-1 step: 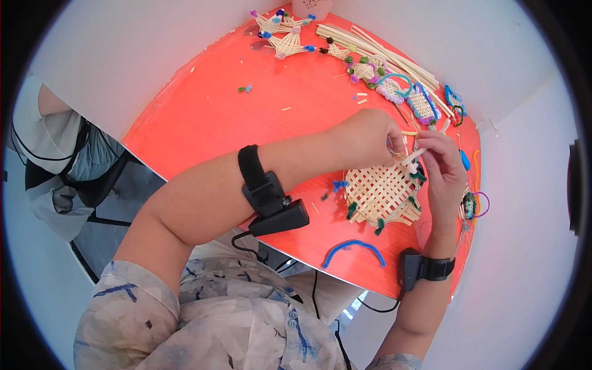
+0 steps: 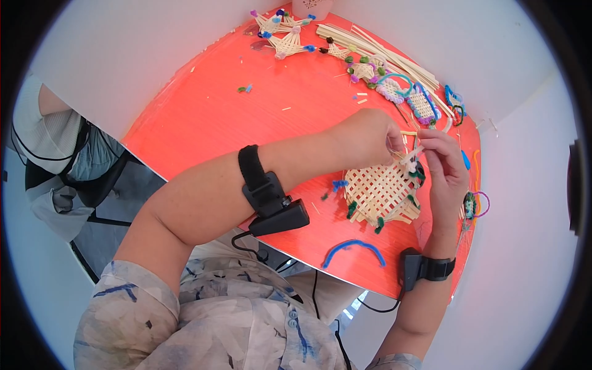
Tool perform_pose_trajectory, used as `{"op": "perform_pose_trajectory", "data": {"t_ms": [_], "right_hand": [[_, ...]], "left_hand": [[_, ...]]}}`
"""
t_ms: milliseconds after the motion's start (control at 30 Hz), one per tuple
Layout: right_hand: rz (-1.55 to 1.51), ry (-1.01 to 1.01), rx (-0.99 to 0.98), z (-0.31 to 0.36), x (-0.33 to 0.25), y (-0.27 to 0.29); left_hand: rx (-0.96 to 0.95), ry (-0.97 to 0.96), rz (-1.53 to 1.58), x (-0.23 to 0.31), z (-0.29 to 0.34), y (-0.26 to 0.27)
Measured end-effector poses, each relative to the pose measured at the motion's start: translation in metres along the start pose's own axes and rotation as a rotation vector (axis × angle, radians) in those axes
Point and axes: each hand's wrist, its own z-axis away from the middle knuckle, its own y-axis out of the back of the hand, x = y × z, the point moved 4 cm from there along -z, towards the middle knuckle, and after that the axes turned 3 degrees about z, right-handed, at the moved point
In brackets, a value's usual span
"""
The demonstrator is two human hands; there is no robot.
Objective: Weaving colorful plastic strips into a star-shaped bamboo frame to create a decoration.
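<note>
A pale woven mat of flat bamboo strips [image 2: 379, 188] lies on the red table in front of me, with dark green fuzzy pipe cleaner twists [image 2: 379, 226] along its edge. My left hand [image 2: 373, 137] reaches over its far edge, fingers closed on strip ends there; the fingertips are partly hidden. On the other side of that edge, my right hand [image 2: 447, 163] pinches the end of a white pipe cleaner [image 2: 411, 163], which is bent around the strip ends. Near the mat's left edge lies a short blue twist [image 2: 340, 185].
A curved blue pipe cleaner [image 2: 353, 244] lies near the front edge. Along the back stand star-shaped woven pieces [image 2: 288, 44], a bundle of bamboo strips [image 2: 376, 52], and small woven ornaments [image 2: 423, 105]. At left, another person's sleeve [image 2: 46, 132] shows beyond a partition.
My right fingers have shifted slightly, and the free end of the white pipe cleaner shows less between my hands. My left hand stays in place.
</note>
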Motion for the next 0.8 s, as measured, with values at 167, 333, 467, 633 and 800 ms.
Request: {"op": "perform_pose_trajectory", "data": {"t_ms": [167, 333, 467, 633, 800], "right_hand": [[-0.163, 0.181, 0.043, 0.002, -0.022, 0.004], [-0.266, 0.435, -0.112, 0.002, -0.05, 0.01], [-0.419, 0.127, 0.177, 0.005, -0.022, 0.036], [-0.638, -0.193, 0.447, -0.003, -0.006, 0.03], [-0.631, -0.285, 0.36, -0.001, 0.01, 0.031]], "left_hand": [[0.076, 0.102, -0.033, -0.012, -0.003, 0.001], [0.141, 0.118, -0.003, -0.015, -0.006, 0.007], [0.113, 0.099, 0.129, -0.005, -0.006, 0.005], [0.113, -0.061, 0.141, 0.001, -0.004, 0.002], [0.204, -0.25, 0.149, 0.007, -0.003, 0.005]]}}
